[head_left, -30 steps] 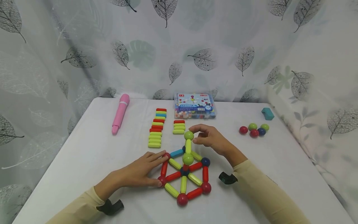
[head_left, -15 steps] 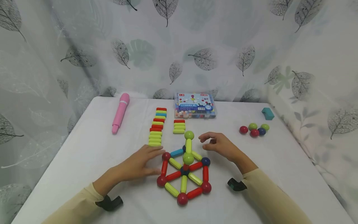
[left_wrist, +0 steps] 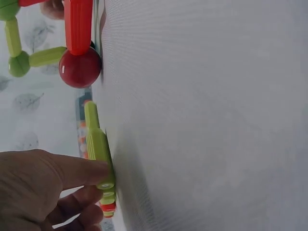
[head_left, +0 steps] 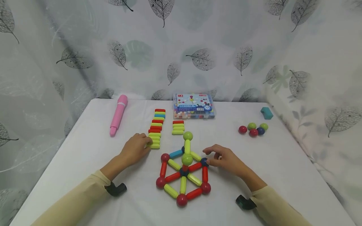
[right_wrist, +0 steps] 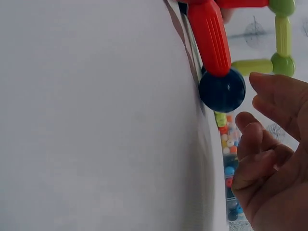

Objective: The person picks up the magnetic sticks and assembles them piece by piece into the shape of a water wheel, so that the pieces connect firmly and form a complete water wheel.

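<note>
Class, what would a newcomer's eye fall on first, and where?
Most likely the six-sided wheel of coloured rods and balls, with lime-green pieces rising above it, near the middle of the white table. Then perhaps the pink wand-like object at back left and the loose balls at the right.

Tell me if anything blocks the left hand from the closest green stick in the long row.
Nothing visible does: the left hand touches the left end of the green stick, and the ball-and-stick frame stands off to their right.
</note>
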Demonstrator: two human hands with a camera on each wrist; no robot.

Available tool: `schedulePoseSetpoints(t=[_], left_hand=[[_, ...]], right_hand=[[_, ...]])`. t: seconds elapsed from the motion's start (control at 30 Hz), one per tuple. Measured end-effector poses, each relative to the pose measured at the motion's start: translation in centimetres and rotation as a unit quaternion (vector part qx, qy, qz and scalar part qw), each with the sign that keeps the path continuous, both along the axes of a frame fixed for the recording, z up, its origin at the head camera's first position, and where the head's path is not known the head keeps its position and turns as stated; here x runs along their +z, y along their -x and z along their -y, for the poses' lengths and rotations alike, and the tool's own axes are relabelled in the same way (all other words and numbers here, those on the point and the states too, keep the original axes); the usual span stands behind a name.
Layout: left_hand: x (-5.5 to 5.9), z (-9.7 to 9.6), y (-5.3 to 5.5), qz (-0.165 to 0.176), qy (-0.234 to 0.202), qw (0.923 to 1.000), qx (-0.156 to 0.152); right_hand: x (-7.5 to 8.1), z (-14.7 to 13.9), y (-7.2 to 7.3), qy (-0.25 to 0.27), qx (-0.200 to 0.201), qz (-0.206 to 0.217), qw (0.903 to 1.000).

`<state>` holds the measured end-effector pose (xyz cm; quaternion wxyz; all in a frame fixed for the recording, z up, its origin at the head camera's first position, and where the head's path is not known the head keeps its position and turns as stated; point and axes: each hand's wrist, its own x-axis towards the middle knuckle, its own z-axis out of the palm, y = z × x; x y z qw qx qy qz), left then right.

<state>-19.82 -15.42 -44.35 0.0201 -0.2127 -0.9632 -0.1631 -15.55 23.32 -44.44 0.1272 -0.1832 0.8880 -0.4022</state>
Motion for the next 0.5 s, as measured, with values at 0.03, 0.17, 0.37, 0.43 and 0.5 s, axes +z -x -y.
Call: schedulePoseSetpoints(t=[0.03,0.17,0.37,0.43,0.5], left_hand=[[0.0,0.0,0.0,0.001,0.0,1.0,0.003],[-0.1,0.1,-0.1,0.008,0.001,1.0,0.006],[-0.1,0.0,-0.3,0.01,0.013,0.9998,-0.011],[0.0,0.0,-0.5,0.012,0.005,0.9998,-0.017],[0.1,-0.1,-0.7,0.027,-0.032,0.999,-0.018]], right_hand=[[0.0,0.0,-0.3,-0.011,0.008,-0.019,0.9997],[0.2,0.2,-1.2,-0.047,0.026,-0.068,0.9962],[0.4,0.2,-1.7,-0.084,0.032,-0.108,0.99],[0.4,0.2,-1.7,-0.09,0.033,-0.113,0.9889],[0.4,0.2,-1.7,-0.092,0.034,-0.114,0.9886]])
